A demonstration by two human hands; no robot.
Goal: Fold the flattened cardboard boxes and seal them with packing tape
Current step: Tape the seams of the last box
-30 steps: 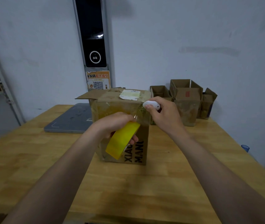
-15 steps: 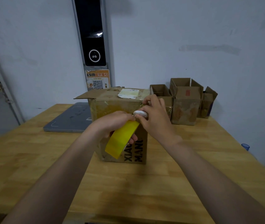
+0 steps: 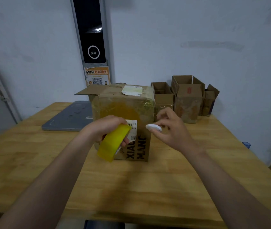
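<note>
One large brown cardboard box [image 3: 123, 111] stands upright mid-table on the light wooden table [image 3: 32, 154], black print on its near face, shiny clear tape over the upper part. One flap [image 3: 88, 92] sticks out flat to the left at the far top edge. Two white paper labels: one on the top [image 3: 132, 90], one on the near face [image 3: 133, 129].

Left hand [image 3: 105, 128] in front of the box's near face, fingers curled round one yellow roll of packing tape [image 3: 113, 142], the roll tilted down toward the near left. Right hand [image 3: 172, 131] just right of the box's near right corner, thumb and fingertips pinching one small white oval object [image 3: 153, 127], possibly a cutter, too blurred to tell. The two hands are apart.

Far right by the wall: three smaller open-topped brown cardboard boxes [image 3: 187, 100] in a tight row. Far left of the big box: one flat grey slab [image 3: 70, 118] lying on the table. On the wall: one tall black panel [image 3: 91, 30], one orange notice with a QR code [image 3: 97, 76] under it. One small blue cup [image 3: 246, 144] past the table's right edge.
</note>
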